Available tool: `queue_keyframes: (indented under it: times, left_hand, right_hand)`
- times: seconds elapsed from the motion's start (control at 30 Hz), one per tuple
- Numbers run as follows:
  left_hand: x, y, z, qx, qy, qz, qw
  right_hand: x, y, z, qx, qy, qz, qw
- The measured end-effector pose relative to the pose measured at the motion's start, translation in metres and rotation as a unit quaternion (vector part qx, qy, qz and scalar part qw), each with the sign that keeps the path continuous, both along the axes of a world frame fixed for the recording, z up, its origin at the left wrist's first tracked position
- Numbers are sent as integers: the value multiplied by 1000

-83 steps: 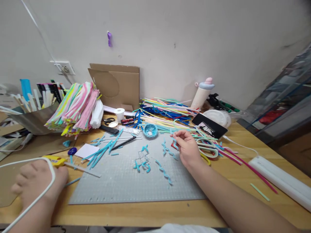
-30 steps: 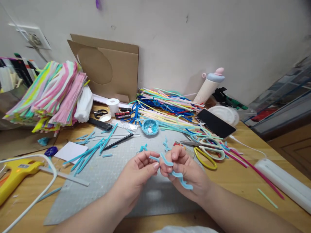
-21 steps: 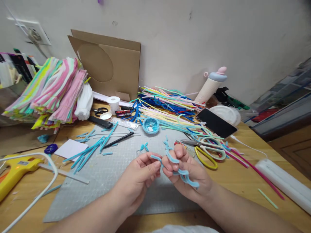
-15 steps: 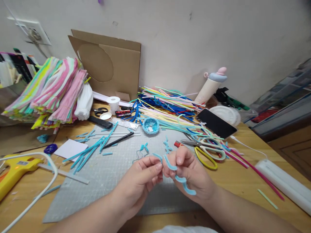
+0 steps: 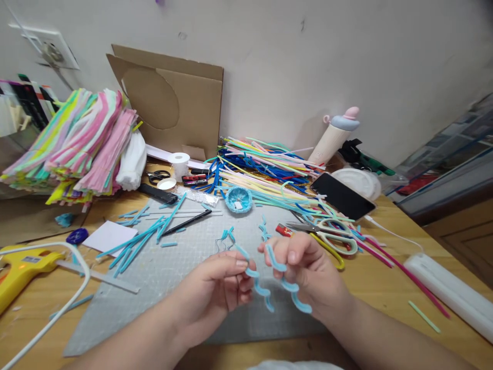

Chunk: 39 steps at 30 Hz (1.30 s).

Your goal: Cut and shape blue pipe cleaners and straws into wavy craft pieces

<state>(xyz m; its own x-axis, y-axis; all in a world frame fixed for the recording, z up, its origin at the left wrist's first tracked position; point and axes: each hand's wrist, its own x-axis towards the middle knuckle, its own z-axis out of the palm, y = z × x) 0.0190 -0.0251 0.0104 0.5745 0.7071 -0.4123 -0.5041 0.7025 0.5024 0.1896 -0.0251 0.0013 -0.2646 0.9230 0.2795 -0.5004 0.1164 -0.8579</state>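
Observation:
My left hand (image 5: 227, 280) is closed, thumb against fingers, on a light-blue wavy pipe cleaner strand (image 5: 262, 291) that hangs from the fingertips. My right hand (image 5: 308, 262) pinches a second light-blue wavy pipe cleaner strand (image 5: 289, 285), its lower end hanging near the palm. The two strands are side by side and apart, above the grey cutting mat (image 5: 169, 277). Beyond the hands lie small curled blue pieces (image 5: 264, 230) and a little blue piece with thin dark wires (image 5: 228, 235). A fuzzy blue bowl (image 5: 239, 200) with a small white scrap inside stands farther back.
Scissors (image 5: 335, 234) lie by my right hand, near a phone (image 5: 342, 195). Cut blue pipe cleaners (image 5: 133, 246) and a black pen (image 5: 187, 222) are on the left. A yellow glue gun (image 5: 26, 267) sits at far left; a power strip (image 5: 454, 293) is at right.
The hands have drawn slightly apart. The left strand, mostly hidden before, now hangs in full view from my left fingers. My right hand still holds its strand.

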Motion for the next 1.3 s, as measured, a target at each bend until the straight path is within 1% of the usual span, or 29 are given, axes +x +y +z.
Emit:
queue_keyframes:
  times: [0.1,0.17,0.23,0.33,0.43,0.53,0.63,0.73,0.87,1.17,1.3]
  left_hand:
    - [-2,-2,4,-17,-13,-30,999]
    - [-2,-4,5,-19,-18,-51,998]
    - [-2,-5,4,-19,-19,-60,998]
    - [-1,-5,3,-20,-17,-60,998]
    - [-3,-3,3,-52,-21,-70,996]
    - [-5,-1,4,-83,-23,-92,992]
    - [-6,0,4,-91,-17,-115,989]
    - [-7,-1,4,-101,-6,-127,987]
    - [-6,0,2,-113,8,-129,985]
    - [-5,-1,1,-113,5,-119,986]
    - [-5,0,2,-113,4,-118,987]
  right_hand:
    - [5,3,-1,46,-49,-49,997]
    - [5,3,-3,75,-84,-64,992]
    - [3,0,-4,82,-107,-73,988]
    - [1,-4,-4,76,-114,-79,987]
    - [0,-5,-3,85,-113,-69,988]
    - [2,-5,-3,92,-108,-41,989]
    - [3,-5,-2,99,-101,-14,990]
    - [3,-6,-3,91,-92,4,992]
    - [4,-9,-4,87,-98,23,991]
    - [4,-9,-2,94,-115,25,989]
    - [5,-8,-4,125,-120,26,985]
